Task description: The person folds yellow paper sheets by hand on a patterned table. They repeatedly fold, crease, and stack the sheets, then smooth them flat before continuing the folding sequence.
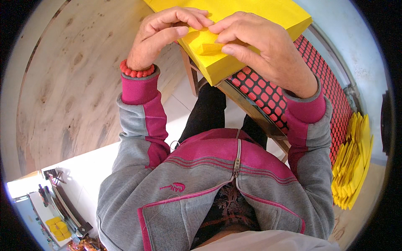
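A stack of bright yellow paper (272, 14) lies before me on the table, its thick side edge facing me. On its near end, my right hand (259, 46) pinches a folded yellow paper (210, 49) between thumb and fingers. My left hand (163, 33) is curled at the same paper from the left, its fingertips almost meeting those of the right. The thumb of my left hand rests along the paper's left side. The exact grip under the left fingers is partly hidden.
A red-and-black patterned cover (268, 90) lies on the table to the right. Many folded yellow papers (354, 161) are stacked at the far right. A wooden board (75, 83) fills the left. More yellow pieces (58, 228) lie at lower left.
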Action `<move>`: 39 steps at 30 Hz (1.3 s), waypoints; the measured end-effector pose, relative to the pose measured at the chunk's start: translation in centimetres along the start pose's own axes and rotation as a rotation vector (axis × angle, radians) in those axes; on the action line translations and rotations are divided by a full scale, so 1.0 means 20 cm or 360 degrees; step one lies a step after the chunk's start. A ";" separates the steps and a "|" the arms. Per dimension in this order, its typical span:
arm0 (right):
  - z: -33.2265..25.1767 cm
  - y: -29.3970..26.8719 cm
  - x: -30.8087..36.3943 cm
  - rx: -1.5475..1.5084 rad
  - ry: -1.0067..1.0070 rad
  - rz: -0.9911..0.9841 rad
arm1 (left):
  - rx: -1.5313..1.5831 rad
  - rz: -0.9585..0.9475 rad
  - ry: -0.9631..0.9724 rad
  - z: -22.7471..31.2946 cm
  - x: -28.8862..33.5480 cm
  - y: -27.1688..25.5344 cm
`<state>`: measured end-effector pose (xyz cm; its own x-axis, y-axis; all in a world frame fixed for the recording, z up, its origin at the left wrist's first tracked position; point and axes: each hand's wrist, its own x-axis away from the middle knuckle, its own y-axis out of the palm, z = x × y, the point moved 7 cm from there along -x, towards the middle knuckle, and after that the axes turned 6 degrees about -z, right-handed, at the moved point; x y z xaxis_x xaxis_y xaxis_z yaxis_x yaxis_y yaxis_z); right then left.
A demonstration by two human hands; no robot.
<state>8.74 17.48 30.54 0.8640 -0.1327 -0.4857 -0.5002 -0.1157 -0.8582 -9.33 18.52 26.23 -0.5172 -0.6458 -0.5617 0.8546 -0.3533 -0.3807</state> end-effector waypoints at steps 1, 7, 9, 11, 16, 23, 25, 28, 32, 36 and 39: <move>0.01 0.01 0.00 0.0004 0.0024 -0.0012 | -0.0012 -0.0003 0.0001 0.00 0.00 0.00; 0.05 0.01 0.01 -0.0222 0.0113 0.0026 | 0.0095 -0.0030 0.0184 0.01 -0.01 0.01; 0.07 0.01 0.01 -0.0305 0.0181 0.0010 | 0.0103 -0.0016 0.0187 0.00 -0.01 0.01; 0.07 0.02 0.00 -0.0346 0.0225 0.0006 | 0.0079 0.0007 0.0172 0.00 -0.01 0.01; 0.10 0.00 0.02 -0.0560 0.0462 0.0125 | 0.0025 0.0136 0.0123 0.00 -0.01 0.02; 0.10 -0.05 0.01 -0.0534 0.0420 0.0157 | 0.0038 0.0556 -0.0205 -0.11 0.04 -0.03; 0.08 -0.06 0.00 -0.0489 0.0295 0.0209 | 0.0022 0.0601 -0.0187 -0.12 0.05 -0.05; 0.03 -0.05 -0.03 -0.0251 0.0118 0.0163 | 0.0118 0.0656 -0.0127 -0.13 0.05 -0.06; 0.02 -0.04 -0.02 -0.0155 0.0082 0.0237 | 0.0086 0.0445 -0.0105 -0.08 0.04 -0.03; 0.06 0.00 -0.01 -0.0210 0.0248 0.0120 | 0.0107 0.0248 -0.0005 -0.02 0.03 -0.01; 0.08 0.00 0.00 -0.0309 0.0308 0.0151 | 0.0085 0.0191 0.0080 0.00 0.02 0.00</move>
<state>8.85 19.00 30.18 0.7952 -0.3349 -0.5054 -0.5959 -0.2777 -0.7535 -9.51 18.31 26.04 -0.4119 -0.6512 -0.6374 0.9109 -0.3119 -0.2701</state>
